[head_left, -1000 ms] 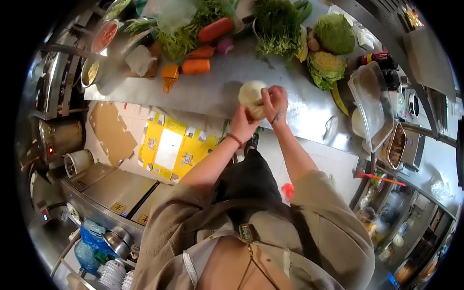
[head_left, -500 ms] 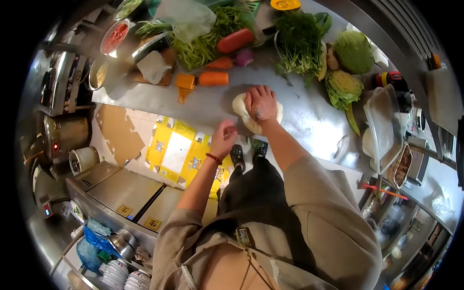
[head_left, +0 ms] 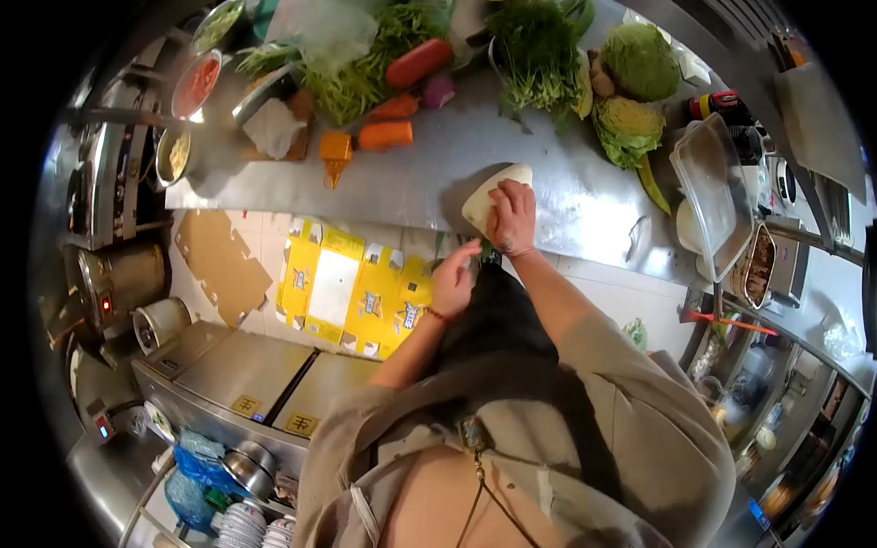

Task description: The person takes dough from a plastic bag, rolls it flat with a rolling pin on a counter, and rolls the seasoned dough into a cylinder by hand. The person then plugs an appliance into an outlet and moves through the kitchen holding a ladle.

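Observation:
A pale lump of dough lies near the front edge of the metal counter. My right hand has its fingers curled over the dough's right side and grips it. Just off the counter edge, to the left of the dough, my left hand is held with its fingers apart and nothing in it. Behind the dough lie an orange carrot piece, a purple onion and a carved orange piece.
Leafy greens, a cabbage and a cut cabbage sit at the counter's back. A clear plastic container stands at the right. Bowls are at the far left. Flattened yellow cardboard lies on the floor.
The dough has gone from being held in both hands to lying under my right hand, and is now tilted and longer. My left hand has let go and moved below the counter edge.

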